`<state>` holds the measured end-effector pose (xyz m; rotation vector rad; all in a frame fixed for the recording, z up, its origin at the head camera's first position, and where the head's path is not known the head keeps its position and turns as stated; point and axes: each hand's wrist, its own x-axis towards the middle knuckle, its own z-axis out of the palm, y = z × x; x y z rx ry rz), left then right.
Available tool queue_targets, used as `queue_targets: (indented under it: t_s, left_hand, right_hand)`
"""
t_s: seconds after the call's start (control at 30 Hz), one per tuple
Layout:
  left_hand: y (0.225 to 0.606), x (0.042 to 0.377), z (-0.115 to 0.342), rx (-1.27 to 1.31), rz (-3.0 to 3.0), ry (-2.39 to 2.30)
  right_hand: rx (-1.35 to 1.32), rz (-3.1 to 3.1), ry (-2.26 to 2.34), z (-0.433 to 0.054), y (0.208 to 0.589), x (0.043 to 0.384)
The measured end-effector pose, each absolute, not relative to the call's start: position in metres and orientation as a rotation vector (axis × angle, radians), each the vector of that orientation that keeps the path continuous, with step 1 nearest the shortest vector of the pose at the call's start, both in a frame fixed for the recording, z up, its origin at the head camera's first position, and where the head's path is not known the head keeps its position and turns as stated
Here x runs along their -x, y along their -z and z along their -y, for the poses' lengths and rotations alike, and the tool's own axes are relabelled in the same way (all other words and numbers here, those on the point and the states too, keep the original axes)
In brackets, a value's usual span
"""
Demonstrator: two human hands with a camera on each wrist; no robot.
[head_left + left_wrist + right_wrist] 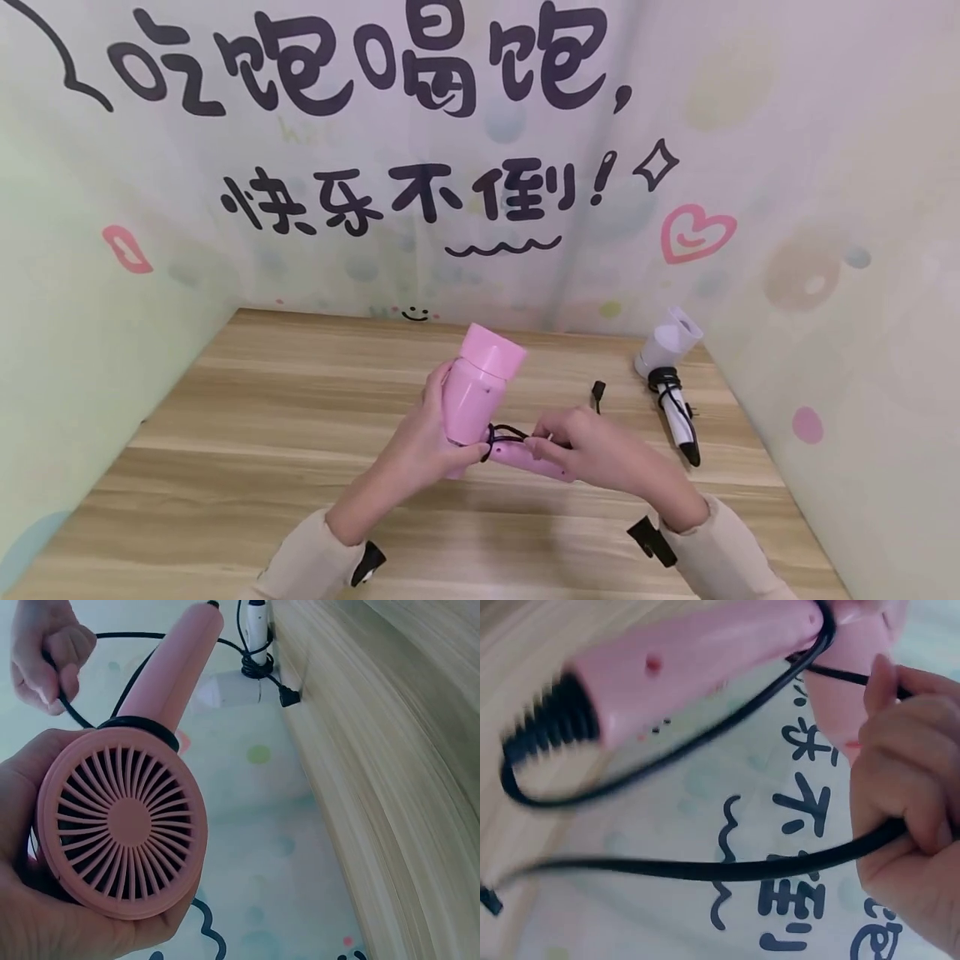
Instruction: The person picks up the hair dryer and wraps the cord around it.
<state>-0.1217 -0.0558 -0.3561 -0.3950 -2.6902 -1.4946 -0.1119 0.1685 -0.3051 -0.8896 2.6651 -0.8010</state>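
A pink hair dryer (474, 400) is held up over the table in my left hand (427, 437), whose fingers wrap round the barrel. In the left wrist view its slatted round rear grille (129, 822) faces the camera. The handle (697, 664) points toward my right hand (592, 446). A black cord (705, 870) leaves the ribbed end of the handle and loops round the handle's base by the barrel. My right hand grips this cord with curled fingers beside the handle. The cord's free end carries a small black plug (597, 389).
At the table's right rear lies a white hair dryer (667, 350), its black cord wound round its handle. The wooden table (300, 358) meets a printed backdrop (337, 250) behind and at both sides. Black straps sit at both sleeve cuffs.
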Motion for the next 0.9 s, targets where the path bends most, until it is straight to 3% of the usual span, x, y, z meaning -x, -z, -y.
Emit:
queue_targets:
  t_s: [0.33, 0.9]
  left_hand:
    - [0.354, 0.126, 0.057, 0.292, 2.581, 1.526]
    - [0.346, 0.121, 0.056, 0.274, 2.325, 1.857]
  right_hand:
    - [0.801, -2.273, 1.169, -0.155, 0.319, 0.097]
    - [0.907, -2.093, 1.341, -0.139, 0.35, 0.101]
